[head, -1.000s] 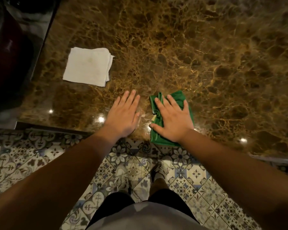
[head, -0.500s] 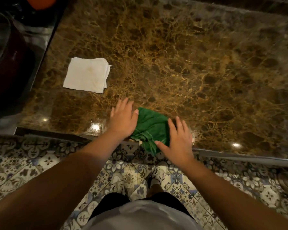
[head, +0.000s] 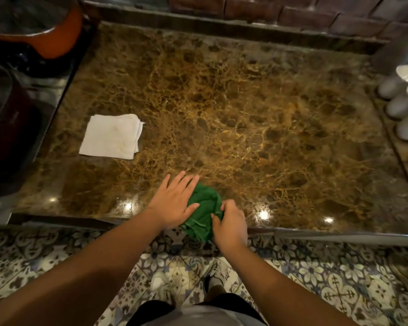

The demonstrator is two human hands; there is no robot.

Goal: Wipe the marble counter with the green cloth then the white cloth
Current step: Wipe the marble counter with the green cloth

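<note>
The green cloth (head: 203, 215) lies bunched at the front edge of the brown marble counter (head: 257, 128), partly hanging over the edge. My left hand (head: 174, 203) rests flat on the cloth's left side, fingers spread. My right hand (head: 230, 222) has its fingers curled into the cloth's right side, gripping it. The white cloth (head: 112, 136) lies folded flat on the counter's left part, far from both hands.
An orange pan (head: 54, 36) and a dark pot (head: 0, 123) sit on the stove at the left. White round objects (head: 405, 107) stand on a board at the right edge. A brick wall runs along the back. Patterned floor tiles lie below.
The green cloth went from spread flat under my right hand to bunched between both hands. My right hand has closed on it; my left hand has moved onto it.
</note>
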